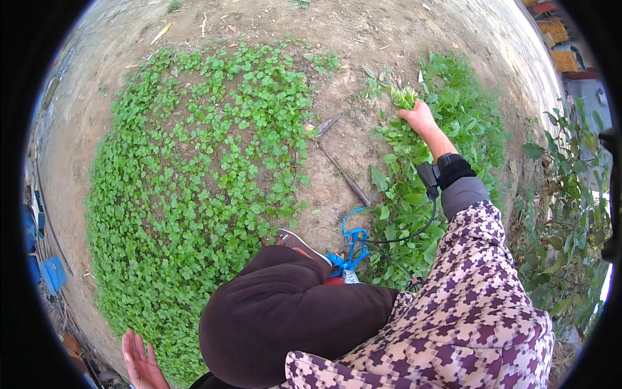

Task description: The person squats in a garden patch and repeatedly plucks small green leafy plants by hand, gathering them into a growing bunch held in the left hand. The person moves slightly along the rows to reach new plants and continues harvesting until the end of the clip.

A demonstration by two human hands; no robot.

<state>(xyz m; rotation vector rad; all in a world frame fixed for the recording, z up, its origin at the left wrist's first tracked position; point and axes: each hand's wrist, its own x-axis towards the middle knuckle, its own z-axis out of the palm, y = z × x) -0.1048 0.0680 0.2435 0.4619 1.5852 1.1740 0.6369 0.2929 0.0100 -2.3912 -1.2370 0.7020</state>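
Observation:
My right hand point(420, 119) is closed around a bunch of leafy greens point(404, 98), its pale stem ends pointing away from me. It is over the far left part of the right-hand bed of leafy green plants point(453, 97). My left hand point(141, 363) is at the lower left edge, palm up and fingers apart, holding nothing. It is beside a wide patch of low, round-leaved green plants point(194, 188). Between the two beds lies a small hand hoe point(345, 175) with a dark handle and a pointed metal blade, away from both hands.
A blue strap point(353, 243) lies by my shoe point(304, 249), near black cables point(414, 231) running to my right wrist. Bare soil point(324, 207) separates the beds. Taller leafy bushes point(564, 220) stand at the right, and a blue container point(53, 273) at the far left.

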